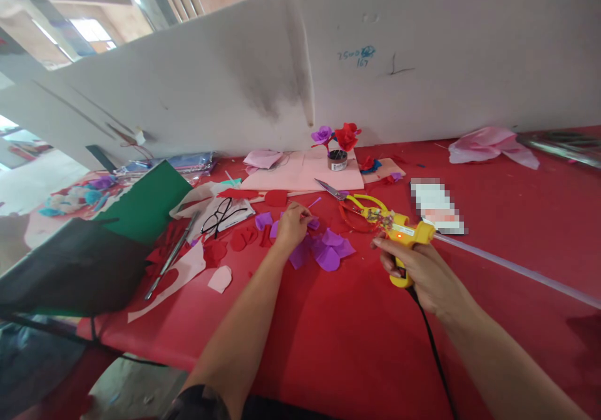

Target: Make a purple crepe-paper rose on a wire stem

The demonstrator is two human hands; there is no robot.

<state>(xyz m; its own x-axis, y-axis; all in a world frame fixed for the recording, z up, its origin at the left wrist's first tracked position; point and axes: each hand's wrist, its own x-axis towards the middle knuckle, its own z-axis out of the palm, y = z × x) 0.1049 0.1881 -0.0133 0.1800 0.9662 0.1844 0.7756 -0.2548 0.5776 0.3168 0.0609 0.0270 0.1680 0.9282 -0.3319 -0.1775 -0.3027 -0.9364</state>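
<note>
My right hand (422, 276) is wrapped round the handle of a yellow glue gun (404, 235), its nozzle pointing left and a black cord trailing toward me. My left hand (292, 225) reaches out over the red table (357, 332) with its fingers curled down onto a purple paper petal (312, 223), among several purple petals (328, 251) and red petals (244, 238). Whether the fingers pinch the petal or only press it I cannot make out. Yellow-handled scissors (361, 204) lie just beyond the glue gun.
A small tin with a purple and a red paper flower (337, 148) stands on pink sheets (300, 173) at the back. Glasses (220, 216), green (145, 204) and black (70, 266) sheets lie left. A white wall panel (328, 63) closes the far side. Pink paper (488, 144) lies back right.
</note>
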